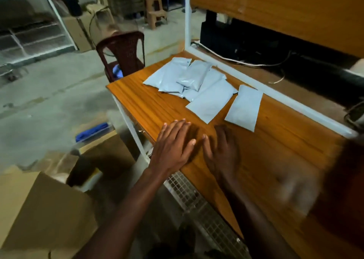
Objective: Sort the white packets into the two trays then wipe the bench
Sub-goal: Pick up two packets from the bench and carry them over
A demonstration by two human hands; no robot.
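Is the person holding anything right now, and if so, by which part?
Nothing is held. The left hand and right hand are both open, palms down over the bare bench, short of the packets.

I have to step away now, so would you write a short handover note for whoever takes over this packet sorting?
Left hand: open, flat over the near edge of the wooden bench, holding nothing.
Right hand: open, palm down on the bench beside the left, empty.
White packets: an overlapping pile at the far end, one large packet nearer, one single packet apart to its right.
Trays: none in view.
Done: nothing sorted yet.
Left: find both trays, sort every packet, then wipe the bench; no cloth identifiable.
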